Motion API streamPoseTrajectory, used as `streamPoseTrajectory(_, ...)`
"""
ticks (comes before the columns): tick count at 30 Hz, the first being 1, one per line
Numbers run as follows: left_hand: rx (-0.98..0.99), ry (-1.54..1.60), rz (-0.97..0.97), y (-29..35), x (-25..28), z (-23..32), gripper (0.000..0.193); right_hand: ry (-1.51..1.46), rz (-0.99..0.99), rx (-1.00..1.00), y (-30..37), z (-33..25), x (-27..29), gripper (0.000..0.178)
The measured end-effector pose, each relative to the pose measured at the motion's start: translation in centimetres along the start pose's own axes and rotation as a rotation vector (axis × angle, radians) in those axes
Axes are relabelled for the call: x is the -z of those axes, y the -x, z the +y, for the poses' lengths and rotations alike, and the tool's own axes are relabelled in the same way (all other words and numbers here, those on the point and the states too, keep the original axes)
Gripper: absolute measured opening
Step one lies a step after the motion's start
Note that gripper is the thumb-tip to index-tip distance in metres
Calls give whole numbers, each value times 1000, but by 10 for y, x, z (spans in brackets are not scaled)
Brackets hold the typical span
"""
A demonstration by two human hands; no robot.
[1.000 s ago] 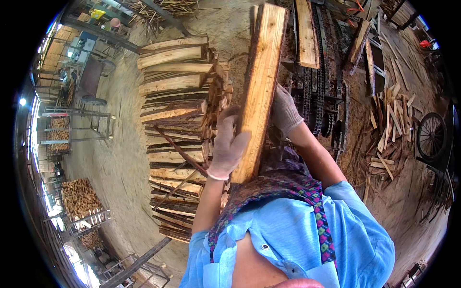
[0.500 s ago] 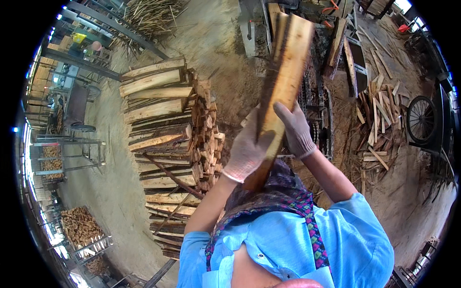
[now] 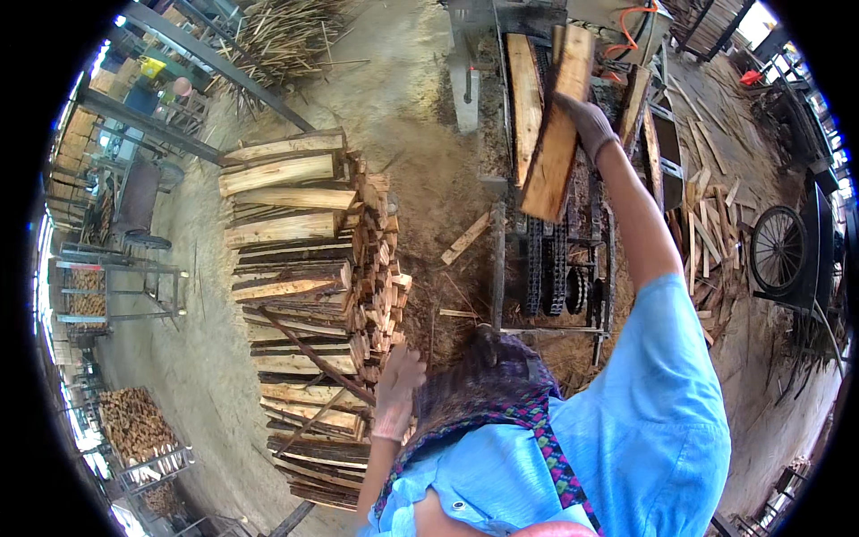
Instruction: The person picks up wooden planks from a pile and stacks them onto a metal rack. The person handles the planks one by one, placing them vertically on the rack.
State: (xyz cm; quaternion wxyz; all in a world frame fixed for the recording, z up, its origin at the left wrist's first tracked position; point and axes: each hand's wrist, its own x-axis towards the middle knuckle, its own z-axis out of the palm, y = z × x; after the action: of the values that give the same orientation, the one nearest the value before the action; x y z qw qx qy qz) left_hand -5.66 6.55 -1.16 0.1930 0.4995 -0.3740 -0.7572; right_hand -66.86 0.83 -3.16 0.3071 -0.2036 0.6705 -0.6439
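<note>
My right hand [image 3: 591, 127], in a pale work glove, reaches far forward and grips the right edge of a bark-edged wooden board [image 3: 552, 166]. The board lies slanted over a machine with metal chains [image 3: 557, 268], its near end over the chain tracks. A second board [image 3: 524, 103] rests on the machine just left of it. My left hand [image 3: 400, 383], gloved too, is low beside the stacked split wood [image 3: 309, 358], holding nothing, its fingers partly spread. Whether it touches the stack, I cannot tell.
More boards [image 3: 633, 100] lean on the machine's right side. Scrap strips [image 3: 714, 228] lie heaped on the right, near a spoked wheel [image 3: 778, 251]. One loose offcut [image 3: 466, 238] is on the floor left of the machine. Thin sticks [image 3: 282, 40] are piled at the far left.
The board has gone from between both hands, close to my body, forward onto the machine. My left hand has let go and dropped back left to the stack; my right arm has stretched forward.
</note>
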Motion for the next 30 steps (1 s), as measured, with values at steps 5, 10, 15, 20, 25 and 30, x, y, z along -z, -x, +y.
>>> streamPoseTrajectory(5, 123, -10, 219, 33, 44, -39, 58, 1084, -52, -4, -98, 1, -37, 78)
streamPoseTrajectory(10, 149, 287, 542, 74, 57, -80, 62, 946, 71, -42, -78, 10, -68, 73)
streamPoseTrajectory(15, 272, 224, 618, 71, 58, -85, 59, 1008, 173, 104, -60, 30, -81, 49)
streamPoseTrajectory(20, 184, 258, 434, 49, 52, -63, 54, 1570, -63, 240, -118, 35, -45, 31)
streamPoseTrajectory(25, 60, 396, 396, 51, 75, -67, 52, 1309, -168, 512, -62, 52, 23, 41)
streamPoseTrajectory(30, 99, 191, 770, 100, 119, -103, 47, 1004, 195, 440, 159, 24, -15, 49)
